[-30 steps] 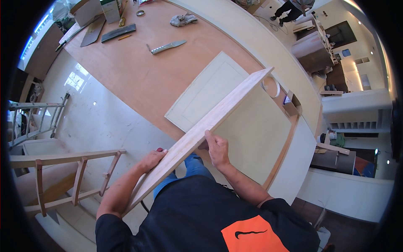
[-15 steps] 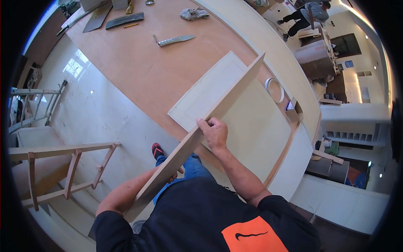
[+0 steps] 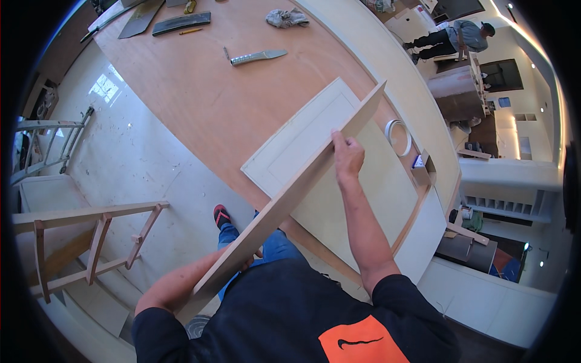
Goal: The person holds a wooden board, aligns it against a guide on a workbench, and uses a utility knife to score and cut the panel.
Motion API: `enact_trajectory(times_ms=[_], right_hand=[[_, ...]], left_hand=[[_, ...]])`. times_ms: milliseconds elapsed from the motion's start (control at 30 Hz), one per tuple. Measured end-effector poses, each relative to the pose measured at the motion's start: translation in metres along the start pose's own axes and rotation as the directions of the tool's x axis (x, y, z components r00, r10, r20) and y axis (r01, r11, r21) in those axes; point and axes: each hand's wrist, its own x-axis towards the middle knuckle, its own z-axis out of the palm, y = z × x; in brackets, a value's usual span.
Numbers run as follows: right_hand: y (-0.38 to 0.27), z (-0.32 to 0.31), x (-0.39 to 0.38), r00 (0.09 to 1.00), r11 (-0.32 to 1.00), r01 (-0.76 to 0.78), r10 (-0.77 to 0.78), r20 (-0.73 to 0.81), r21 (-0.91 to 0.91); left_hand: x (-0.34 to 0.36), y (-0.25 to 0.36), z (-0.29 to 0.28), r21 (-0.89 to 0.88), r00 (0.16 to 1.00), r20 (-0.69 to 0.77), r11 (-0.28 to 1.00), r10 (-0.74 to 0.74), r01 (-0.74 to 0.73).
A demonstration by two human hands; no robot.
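A long, narrow wooden board (image 3: 275, 212) stands on edge, slanting from beside my torso out over the worktable. My right hand (image 3: 349, 156) pinches its upper edge, thumb on the near face, well along toward the far end. My left hand (image 3: 250, 260) is low behind the board, close to my waist; the board hides most of it, and the fingers that show curl at its lower edge. Under the far part of the board lie a pale rectangular panel (image 3: 296, 142) with a scribed border and a larger cream panel (image 3: 369, 187).
On the brown worktable (image 3: 200, 91) are a knife-shaped saw (image 3: 257, 57), a crumpled rag (image 3: 287, 19), a dark sanding block (image 3: 181, 24) and a pencil (image 3: 190, 31). A tape roll (image 3: 398, 138) and small box (image 3: 423, 168) sit at right. A wooden ladder frame (image 3: 97, 242) stands left; another person (image 3: 463, 39) stands far off.
My right hand has slid along the board's edge toward its far end, and the right arm is stretched further out. The board has shifted only slightly.
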Motion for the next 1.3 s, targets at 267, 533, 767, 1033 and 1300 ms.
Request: enact_trajectory(times_ms=[267,533,767,1033,1300], right_hand=[[-0.009,0.052,0.079,0.997,0.899,0.058,-0.027,0.078,-0.433],[0.032,0.083,0.094,0.996,0.82,0.038,0.015,0.089,-0.572],[0.055,0.08,0.109,0.998,0.8,-0.053,0.026,-0.052,-0.597],[0.067,0.075,0.115,0.998,0.817,0.002,-0.042,-0.056,-0.577],[0.08,0.075,0.12,0.997,0.774,-0.009,-0.045,-0.069,-0.633]], left_hand=[[-0.072,0.081,0.077,0.224,0.862,-0.469,0.97,0.193,-0.095],[-0.088,0.12,0.125,0.705,0.514,-0.583,0.706,0.63,-0.066],[-0.045,0.123,0.138,0.841,0.313,-0.536,0.463,0.784,0.28],[-0.017,0.148,0.151,0.883,0.346,-0.464,0.392,0.816,0.26],[-0.006,0.141,0.157,0.854,0.311,-0.503,0.407,0.807,0.325]])
